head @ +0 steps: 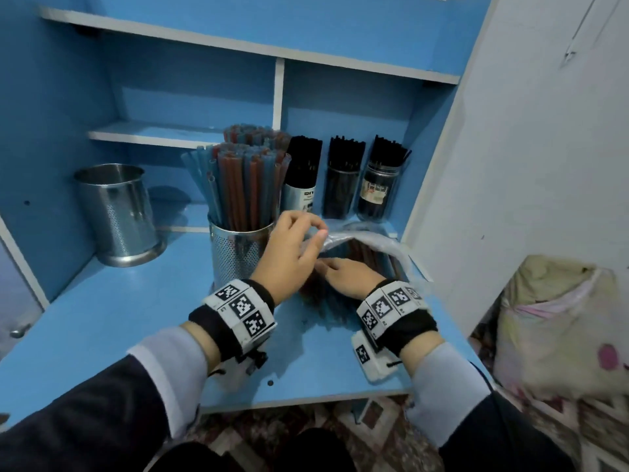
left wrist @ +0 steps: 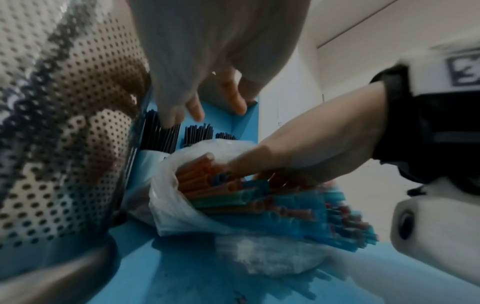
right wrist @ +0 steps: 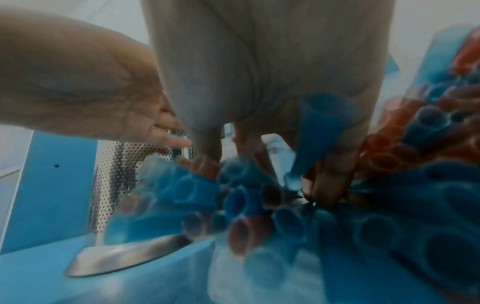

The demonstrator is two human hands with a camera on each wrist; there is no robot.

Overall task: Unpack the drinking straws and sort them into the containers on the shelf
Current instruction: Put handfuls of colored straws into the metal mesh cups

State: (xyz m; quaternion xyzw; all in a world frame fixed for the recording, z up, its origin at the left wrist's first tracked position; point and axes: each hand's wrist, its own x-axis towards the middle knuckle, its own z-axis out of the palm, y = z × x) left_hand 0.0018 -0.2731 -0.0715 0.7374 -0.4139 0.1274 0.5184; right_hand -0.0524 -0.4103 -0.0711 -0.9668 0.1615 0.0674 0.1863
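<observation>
Blue desk (head: 136,318): centre perforated holder (head: 238,257) already full, steel holder at left (head: 119,212) looks empty, bagged straws (left wrist: 246,197) remain; right hand (head: 354,277) grips them, left hand (head: 289,257) relaxed, holding nothing.

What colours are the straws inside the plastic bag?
Blue and orange-red straws, clearest in the left wrist view.

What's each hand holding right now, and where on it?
Right hand grips straws near their open ends, at the bag's mouth. Left hand is by the bag's rim; a pinch cannot be told.
</observation>
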